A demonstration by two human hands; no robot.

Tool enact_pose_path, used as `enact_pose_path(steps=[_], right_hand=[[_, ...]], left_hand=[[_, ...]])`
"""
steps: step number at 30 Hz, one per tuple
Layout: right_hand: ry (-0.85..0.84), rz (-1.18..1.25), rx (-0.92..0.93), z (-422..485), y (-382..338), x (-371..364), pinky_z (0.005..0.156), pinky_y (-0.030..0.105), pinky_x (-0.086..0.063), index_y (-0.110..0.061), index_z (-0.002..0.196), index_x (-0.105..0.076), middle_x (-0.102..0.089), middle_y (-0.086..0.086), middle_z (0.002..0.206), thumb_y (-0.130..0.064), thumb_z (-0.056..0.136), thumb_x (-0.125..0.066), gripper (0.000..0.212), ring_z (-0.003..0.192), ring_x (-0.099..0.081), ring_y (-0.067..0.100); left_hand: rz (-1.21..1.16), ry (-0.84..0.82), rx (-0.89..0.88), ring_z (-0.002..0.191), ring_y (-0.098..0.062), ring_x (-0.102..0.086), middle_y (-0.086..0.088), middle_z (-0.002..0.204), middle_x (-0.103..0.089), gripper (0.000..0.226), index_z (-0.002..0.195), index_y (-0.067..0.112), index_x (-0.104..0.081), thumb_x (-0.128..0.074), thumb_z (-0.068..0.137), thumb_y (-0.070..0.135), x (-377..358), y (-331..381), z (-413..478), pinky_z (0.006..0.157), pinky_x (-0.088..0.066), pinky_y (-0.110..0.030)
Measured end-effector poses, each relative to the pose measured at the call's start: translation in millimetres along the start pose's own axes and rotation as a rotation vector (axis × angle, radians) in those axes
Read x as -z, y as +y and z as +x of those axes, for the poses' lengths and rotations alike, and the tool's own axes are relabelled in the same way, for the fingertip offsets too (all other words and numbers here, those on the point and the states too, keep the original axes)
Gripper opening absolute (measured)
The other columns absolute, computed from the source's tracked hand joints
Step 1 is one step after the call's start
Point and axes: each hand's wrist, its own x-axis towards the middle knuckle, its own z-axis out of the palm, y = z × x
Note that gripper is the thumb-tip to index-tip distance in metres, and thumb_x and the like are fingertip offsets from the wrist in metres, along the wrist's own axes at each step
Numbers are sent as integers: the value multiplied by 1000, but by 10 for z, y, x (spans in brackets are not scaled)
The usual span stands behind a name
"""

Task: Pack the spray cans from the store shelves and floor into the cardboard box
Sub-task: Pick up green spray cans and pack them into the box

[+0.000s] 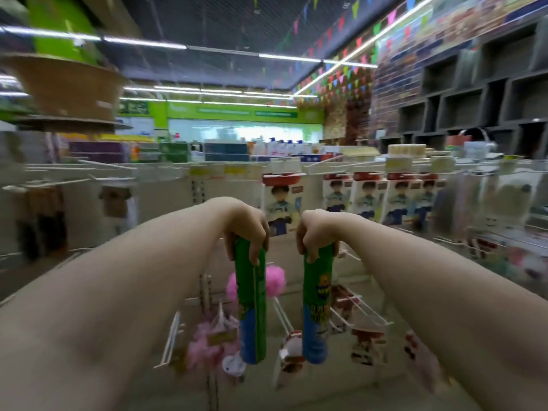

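Observation:
Both arms reach forward at chest height. My left hand (247,228) grips the top of a tall green and blue spray can (251,307) that hangs straight down from my fingers. My right hand (315,234) grips the top of a second green and blue spray can (316,310) the same way. The two cans hang side by side, a short gap between them, in front of a peg rack. No cardboard box is in view. The picture is blurred by motion.
A white peg rack (350,310) with wire hooks stands straight ahead, hung with pink bath puffs (274,278) and carded packs (281,209). More store shelves (225,151) lie behind it. Dark wall cubbies (462,111) are at the right.

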Motion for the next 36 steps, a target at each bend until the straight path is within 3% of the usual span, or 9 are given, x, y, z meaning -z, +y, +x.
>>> enact_pose_path(steps=[5, 13, 23, 31, 36], right_hand=[[-61, -58, 152, 160, -819, -78, 62, 46, -64, -16, 87, -75, -65, 9, 103, -3, 78, -79, 16, 95, -66, 32], [-103, -98, 377, 332, -2450, -365, 57, 43, -63, -15, 87, -77, -66, 11, 101, -2, 75, -80, 17, 91, -66, 32], [-184, -91, 640, 179, -4760, -1136, 64, 42, -65, -13, 93, -75, -66, 9, 105, -6, 79, -81, 16, 92, -66, 28], [-265, -143, 843, -231, -6561, -1953, 56, 43, -64, -16, 89, -74, -65, 7, 100, -10, 74, -86, 20, 88, -67, 26], [-346, -175, 984, -611, -7541, -2519, 61, 42, -64, -15, 93, -76, -67, 8, 105, -10, 77, -83, 18, 89, -66, 25]], left_hand=[[-32, 49, 138, 98, -34, -68, -13, 117, -63, 44, 119, 10, -70, -81, 78, -2, 16, -655, -518, 73, -64, -46], [-130, 120, 337, 99, -32, -69, -12, 116, -64, 42, 116, 12, -71, -83, 77, 2, -37, -1962, -1503, 74, -64, -43], [-226, 192, 582, 95, -31, -69, -11, 113, -64, 40, 114, 12, -71, -82, 78, 2, -448, -3809, -3097, 71, -65, -45], [-296, 258, 794, 95, -25, -63, -6, 115, -59, 41, 115, 16, -70, -85, 77, 8, -1071, -5129, -4537, 62, -63, -36], [-330, 306, 963, 94, -22, -61, -3, 111, -59, 42, 114, 22, -70, -86, 76, 17, -1595, -5718, -5415, 58, -61, -28]])
